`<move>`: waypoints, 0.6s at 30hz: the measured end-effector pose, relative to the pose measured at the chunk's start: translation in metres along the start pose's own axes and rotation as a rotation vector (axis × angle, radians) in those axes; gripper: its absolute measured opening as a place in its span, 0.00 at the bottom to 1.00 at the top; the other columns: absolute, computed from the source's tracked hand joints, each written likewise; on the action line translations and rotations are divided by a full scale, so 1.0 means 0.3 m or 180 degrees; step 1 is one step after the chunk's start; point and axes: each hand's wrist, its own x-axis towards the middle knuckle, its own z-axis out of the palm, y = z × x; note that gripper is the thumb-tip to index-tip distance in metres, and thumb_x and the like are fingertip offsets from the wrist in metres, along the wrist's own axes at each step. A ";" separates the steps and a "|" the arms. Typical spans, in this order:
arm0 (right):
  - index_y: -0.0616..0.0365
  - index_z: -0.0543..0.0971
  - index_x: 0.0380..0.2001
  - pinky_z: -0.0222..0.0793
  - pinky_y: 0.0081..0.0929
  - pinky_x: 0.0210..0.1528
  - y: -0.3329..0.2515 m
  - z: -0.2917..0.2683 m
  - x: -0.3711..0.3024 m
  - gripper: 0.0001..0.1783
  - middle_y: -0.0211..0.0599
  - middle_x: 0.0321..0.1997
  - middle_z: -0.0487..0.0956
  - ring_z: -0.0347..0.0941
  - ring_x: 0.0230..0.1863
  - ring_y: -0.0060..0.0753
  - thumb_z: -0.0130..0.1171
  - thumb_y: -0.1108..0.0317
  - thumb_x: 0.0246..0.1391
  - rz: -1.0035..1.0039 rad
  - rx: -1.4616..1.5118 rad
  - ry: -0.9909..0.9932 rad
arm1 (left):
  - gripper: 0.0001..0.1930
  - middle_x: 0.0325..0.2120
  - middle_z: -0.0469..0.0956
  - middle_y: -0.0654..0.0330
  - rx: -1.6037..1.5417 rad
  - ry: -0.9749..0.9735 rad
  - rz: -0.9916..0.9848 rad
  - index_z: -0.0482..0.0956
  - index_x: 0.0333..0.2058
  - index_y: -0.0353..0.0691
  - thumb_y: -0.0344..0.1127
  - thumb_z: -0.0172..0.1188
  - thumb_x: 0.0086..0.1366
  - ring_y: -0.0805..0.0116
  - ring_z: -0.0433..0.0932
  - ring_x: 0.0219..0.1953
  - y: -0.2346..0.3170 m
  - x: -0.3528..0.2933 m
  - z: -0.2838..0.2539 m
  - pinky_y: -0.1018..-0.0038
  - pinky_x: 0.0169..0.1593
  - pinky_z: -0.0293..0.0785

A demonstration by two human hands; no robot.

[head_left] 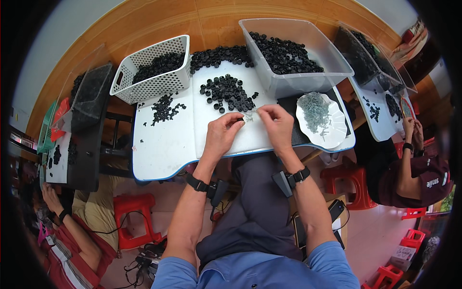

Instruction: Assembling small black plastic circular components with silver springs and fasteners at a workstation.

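1. Head view, centre: the left hand point(224, 132) is pinching a small, round black piece point(241, 119) between thumb and forefinger, above the white worktop point(163, 155). The right hand point(276, 127) is hovering just beside it, fingertips bunching; whether they are grasping anything, I cannot tell.
2. Head view, around the hands: a loose pile of glossy black round pieces point(230, 92) is lying above centre; a white scalloped plate point(338, 140) is holding thin, pale grey-green pieces point(315, 111) at right of centre.
3. Head view, risks: a slack pinch could be letting the black piece drop and roll; a knock from the right hand could be spilling the plate, which is sitting near the worktop's front edge.
4. Head view, unclear: fingers are covering much of the held piece, and the dark rim is cutting off people at both sides.
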 end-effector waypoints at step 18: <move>0.63 0.83 0.38 0.77 0.40 0.40 0.037 -0.010 0.009 0.09 0.48 0.44 0.80 0.80 0.34 0.46 0.62 0.79 0.53 -0.0224 -0.1088 0.0430 | 0.11 0.31 0.87 0.62 -0.0463 0.0631 0.0095 0.87 0.45 0.34 0.33 0.69 0.68 0.78 0.82 0.33 -0.044 0.025 0.005 0.79 0.40 0.78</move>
